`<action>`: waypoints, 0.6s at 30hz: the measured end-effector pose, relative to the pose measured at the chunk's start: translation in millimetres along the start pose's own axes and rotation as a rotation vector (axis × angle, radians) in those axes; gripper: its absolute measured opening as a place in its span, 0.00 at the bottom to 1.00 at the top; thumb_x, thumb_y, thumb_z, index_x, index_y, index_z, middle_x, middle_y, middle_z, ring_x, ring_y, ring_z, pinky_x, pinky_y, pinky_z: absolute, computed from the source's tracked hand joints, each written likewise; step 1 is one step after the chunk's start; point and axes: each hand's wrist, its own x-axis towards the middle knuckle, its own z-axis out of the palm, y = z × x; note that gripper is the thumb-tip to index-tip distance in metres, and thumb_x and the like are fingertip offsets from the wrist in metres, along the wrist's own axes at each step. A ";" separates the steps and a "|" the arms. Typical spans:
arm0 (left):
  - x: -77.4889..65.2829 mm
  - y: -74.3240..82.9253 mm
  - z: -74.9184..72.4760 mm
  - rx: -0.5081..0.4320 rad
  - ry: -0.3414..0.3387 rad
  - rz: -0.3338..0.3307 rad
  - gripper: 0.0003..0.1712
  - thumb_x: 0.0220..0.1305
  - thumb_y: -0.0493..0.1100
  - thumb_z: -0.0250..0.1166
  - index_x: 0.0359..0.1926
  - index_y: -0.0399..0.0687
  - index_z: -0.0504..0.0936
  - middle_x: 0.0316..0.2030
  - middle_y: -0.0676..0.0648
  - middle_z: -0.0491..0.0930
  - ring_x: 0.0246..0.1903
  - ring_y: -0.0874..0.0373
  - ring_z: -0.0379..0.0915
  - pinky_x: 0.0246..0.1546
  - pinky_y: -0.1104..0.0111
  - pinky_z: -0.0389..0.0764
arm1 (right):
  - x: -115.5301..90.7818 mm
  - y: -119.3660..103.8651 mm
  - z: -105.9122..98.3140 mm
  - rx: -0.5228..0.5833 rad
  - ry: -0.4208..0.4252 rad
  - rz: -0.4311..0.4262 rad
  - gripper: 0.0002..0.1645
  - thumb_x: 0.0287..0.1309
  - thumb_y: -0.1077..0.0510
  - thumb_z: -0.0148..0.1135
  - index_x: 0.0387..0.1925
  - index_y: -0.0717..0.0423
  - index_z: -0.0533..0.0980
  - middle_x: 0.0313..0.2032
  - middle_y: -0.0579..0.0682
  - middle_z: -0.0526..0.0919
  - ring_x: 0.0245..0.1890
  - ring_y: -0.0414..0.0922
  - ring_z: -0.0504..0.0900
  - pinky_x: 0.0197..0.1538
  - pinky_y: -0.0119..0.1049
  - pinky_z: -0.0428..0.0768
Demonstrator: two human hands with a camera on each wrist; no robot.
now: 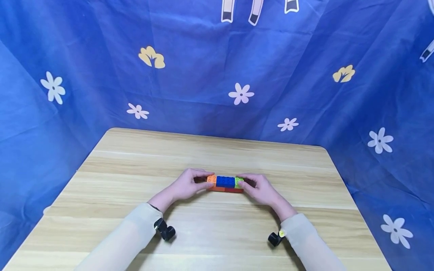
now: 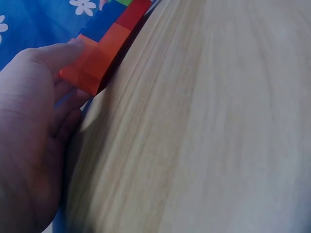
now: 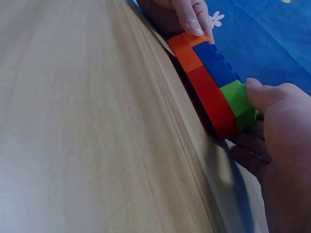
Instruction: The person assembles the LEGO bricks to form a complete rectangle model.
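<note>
Two layers of toy building bricks form a short bar near the middle of the table. On top, a blue brick (image 1: 225, 181) sits between an orange brick (image 1: 211, 179) on the left and a green brick (image 3: 238, 101) on the right. The lower layer has an orange brick (image 2: 114, 42) beside a red brick (image 3: 209, 99). My left hand (image 1: 185, 184) pinches the orange end, thumb on the near side and fingers behind. At the green end, my right hand (image 1: 261, 189) grips between thumb and fingers. Both hands' far fingers are partly hidden behind the bricks.
The wooden table (image 1: 217, 233) has rounded far corners. Behind it and along both sides hangs a blue cloth (image 1: 196, 75) with flowers. A small black camera (image 1: 165, 229) is strapped at the left wrist, another black camera (image 1: 275, 238) at the right.
</note>
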 end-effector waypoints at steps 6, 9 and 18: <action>1.8 2.2 0.4 0.015 0.000 -0.022 0.30 0.70 0.54 0.73 0.67 0.43 0.83 0.63 0.43 0.82 0.67 0.45 0.74 0.69 0.49 0.72 | -2.9 -0.7 4.4 -0.058 0.048 -0.098 0.31 0.67 0.52 0.75 0.67 0.60 0.80 0.66 0.50 0.81 0.68 0.50 0.77 0.73 0.50 0.71; 2.6 3.3 0.9 0.023 0.011 -0.023 0.30 0.72 0.53 0.72 0.67 0.43 0.82 0.63 0.41 0.82 0.67 0.44 0.74 0.69 0.49 0.73 | -4.9 0.1 7.5 -0.080 0.070 -0.140 0.38 0.57 0.52 0.83 0.67 0.56 0.80 0.66 0.47 0.81 0.68 0.48 0.77 0.72 0.50 0.71; 5.3 3.4 0.4 0.053 0.016 -0.015 0.30 0.73 0.54 0.70 0.68 0.41 0.81 0.62 0.41 0.82 0.66 0.45 0.75 0.67 0.50 0.75 | -5.3 1.1 11.4 -0.146 0.100 -0.222 0.35 0.57 0.62 0.81 0.66 0.57 0.81 0.65 0.49 0.82 0.66 0.50 0.79 0.71 0.48 0.73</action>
